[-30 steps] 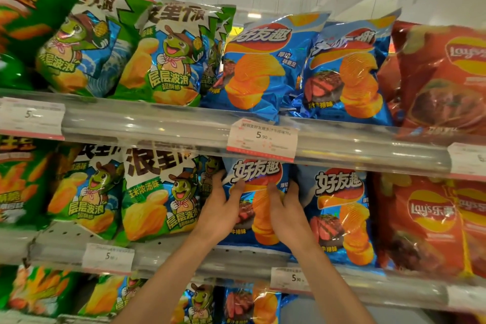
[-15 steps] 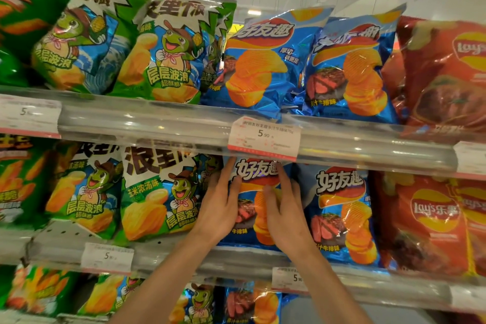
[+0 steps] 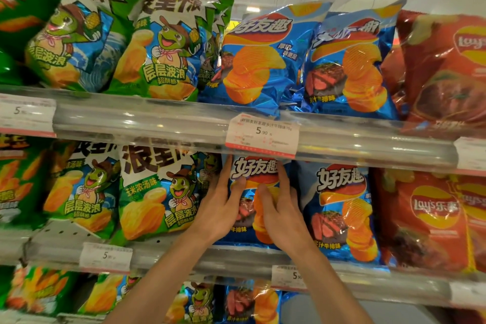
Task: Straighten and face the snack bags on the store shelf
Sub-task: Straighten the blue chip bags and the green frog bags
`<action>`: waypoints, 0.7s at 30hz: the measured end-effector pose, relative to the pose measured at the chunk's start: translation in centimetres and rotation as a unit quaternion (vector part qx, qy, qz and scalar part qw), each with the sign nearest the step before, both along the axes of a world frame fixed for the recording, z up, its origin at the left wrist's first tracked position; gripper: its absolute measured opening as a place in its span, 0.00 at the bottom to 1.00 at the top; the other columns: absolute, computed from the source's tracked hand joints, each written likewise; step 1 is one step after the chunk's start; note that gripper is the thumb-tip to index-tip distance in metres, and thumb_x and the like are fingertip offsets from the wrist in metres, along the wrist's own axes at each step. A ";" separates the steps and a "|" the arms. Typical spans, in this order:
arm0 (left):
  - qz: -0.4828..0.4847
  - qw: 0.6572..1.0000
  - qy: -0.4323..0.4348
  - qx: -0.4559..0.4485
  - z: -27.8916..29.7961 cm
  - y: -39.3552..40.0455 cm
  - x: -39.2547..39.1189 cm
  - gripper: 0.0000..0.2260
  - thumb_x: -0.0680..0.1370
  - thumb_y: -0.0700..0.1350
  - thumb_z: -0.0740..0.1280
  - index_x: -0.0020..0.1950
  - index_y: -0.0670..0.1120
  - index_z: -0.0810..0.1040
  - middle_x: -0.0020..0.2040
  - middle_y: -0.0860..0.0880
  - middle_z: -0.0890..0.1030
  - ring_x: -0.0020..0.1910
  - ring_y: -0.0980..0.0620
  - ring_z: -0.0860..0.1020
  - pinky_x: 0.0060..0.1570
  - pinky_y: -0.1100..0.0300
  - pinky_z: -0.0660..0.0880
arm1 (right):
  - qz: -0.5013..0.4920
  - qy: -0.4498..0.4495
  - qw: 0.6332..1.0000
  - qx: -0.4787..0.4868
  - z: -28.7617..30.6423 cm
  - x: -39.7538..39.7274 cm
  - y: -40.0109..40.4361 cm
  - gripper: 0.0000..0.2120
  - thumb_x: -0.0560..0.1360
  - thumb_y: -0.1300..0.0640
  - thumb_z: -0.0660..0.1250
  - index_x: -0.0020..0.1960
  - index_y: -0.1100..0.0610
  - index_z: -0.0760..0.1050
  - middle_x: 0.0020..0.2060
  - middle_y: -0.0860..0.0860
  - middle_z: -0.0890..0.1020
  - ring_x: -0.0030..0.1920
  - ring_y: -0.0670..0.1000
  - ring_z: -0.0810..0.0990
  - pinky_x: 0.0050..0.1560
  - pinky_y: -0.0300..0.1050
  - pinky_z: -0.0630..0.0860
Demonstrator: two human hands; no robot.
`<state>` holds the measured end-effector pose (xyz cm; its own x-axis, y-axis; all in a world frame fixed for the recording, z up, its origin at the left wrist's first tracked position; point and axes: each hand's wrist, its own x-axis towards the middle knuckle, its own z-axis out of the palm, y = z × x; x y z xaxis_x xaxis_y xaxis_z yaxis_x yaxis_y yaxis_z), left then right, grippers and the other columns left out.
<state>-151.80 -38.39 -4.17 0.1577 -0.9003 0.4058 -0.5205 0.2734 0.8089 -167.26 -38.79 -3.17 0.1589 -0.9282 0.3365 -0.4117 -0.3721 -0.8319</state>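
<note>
A blue ridged-chip bag [image 3: 256,169] stands upright and faces front on the middle shelf [image 3: 168,258]. My left hand [image 3: 221,208] lies along the bag's left edge, fingers straight up and thumb on its front. My right hand [image 3: 282,216] rests flat on the bag's right half, fingers pointing up to the logo. A second blue bag [image 3: 342,213] stands just to the right, and a green turtle-print bag [image 3: 155,197] leans at the left.
Red Lay's bags [image 3: 426,218] fill the right of the middle shelf. The upper shelf rail [image 3: 131,123] carries a price tag [image 3: 261,134] right above my hands, with green, blue and red bags on top. More bags sit on the lower shelf [image 3: 242,302].
Both hands have slid up the blue bag's front and their fingers have straightened. The bag stands a little more upright.
</note>
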 end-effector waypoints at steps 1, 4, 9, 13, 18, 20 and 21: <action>0.005 1.000 -0.008 -0.005 -0.1 0.1 0.1 0.24 0.81 0.65 0.51 0.70 0.79 0.41 0.79 0.53 0.61 0.72 0.50 0.69 0.66 0.55 0.68 | -0.008 0.008 1.000 -0.004 0.0 0.0 0.2 0.28 0.82 0.40 0.54 0.78 0.33 0.45 0.69 0.51 0.65 0.65 0.54 0.72 0.57 0.44 0.68; 0.012 0.999 -0.030 -0.008 -0.2 0.1 0.3 0.26 0.80 0.66 0.49 0.76 0.72 0.43 0.78 0.53 0.63 0.70 0.50 0.71 0.67 0.52 0.70 | -0.029 0.019 0.999 -0.024 -0.1 0.2 0.3 0.28 0.81 0.38 0.54 0.77 0.33 0.45 0.65 0.52 0.66 0.62 0.55 0.75 0.54 0.45 0.70; 0.017 0.999 -0.015 -0.043 0.0 0.7 0.0 0.26 0.82 0.62 0.52 0.78 0.70 0.47 0.77 0.52 0.65 0.66 0.63 0.71 0.59 0.65 0.68 | -0.024 0.024 0.999 -0.021 -0.2 0.1 0.0 0.28 0.81 0.39 0.54 0.77 0.33 0.46 0.75 0.52 0.58 0.74 0.57 0.63 0.68 0.52 0.67; 0.004 0.998 -0.030 -0.046 0.3 1.6 -0.3 0.26 0.82 0.60 0.57 0.79 0.66 0.52 0.73 0.50 0.64 0.43 0.82 0.72 0.39 0.82 0.68 | -0.016 0.053 0.991 -0.122 1.1 -1.3 1.2 0.25 0.83 0.45 0.55 0.78 0.40 0.53 0.78 0.46 0.56 0.78 0.48 0.55 0.74 0.50 0.64; -0.016 0.999 -0.015 -0.049 0.1 1.7 -0.4 0.31 0.80 0.59 0.63 0.79 0.66 0.52 0.73 0.50 0.60 0.40 0.68 0.80 0.35 0.75 0.75 | -0.136 0.189 0.910 -0.343 1.8 -6.4 1.9 0.22 0.81 0.51 0.61 0.73 0.56 0.69 0.71 0.55 0.69 0.73 0.57 0.65 0.73 0.54 0.64; -0.024 0.999 0.000 -0.045 0.2 1.7 -0.5 0.32 0.79 0.58 0.63 0.79 0.65 0.52 0.75 0.51 0.57 0.39 0.64 0.82 0.35 0.71 0.77 | -0.191 0.235 0.899 -0.316 0.8 -8.4 1.5 0.27 0.79 0.43 0.60 0.75 0.55 0.66 0.75 0.58 0.65 0.76 0.61 0.59 0.74 0.61 0.60; -0.023 0.999 -0.001 -0.042 0.3 1.7 -0.6 0.32 0.79 0.58 0.63 0.79 0.65 0.51 0.76 0.51 0.55 0.39 0.64 0.82 0.35 0.72 0.77 | -0.207 0.256 0.902 -0.280 0.2 -9.0 1.3 0.31 0.79 0.39 0.57 0.77 0.54 0.62 0.77 0.57 0.61 0.78 0.61 0.54 0.75 0.63 0.57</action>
<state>-152.39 -36.69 -3.88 0.1162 -0.8696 0.4798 -0.5069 0.3635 0.7816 -176.27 -37.52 -3.00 0.1055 -0.6509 0.7518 -0.8880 -0.4019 -0.2233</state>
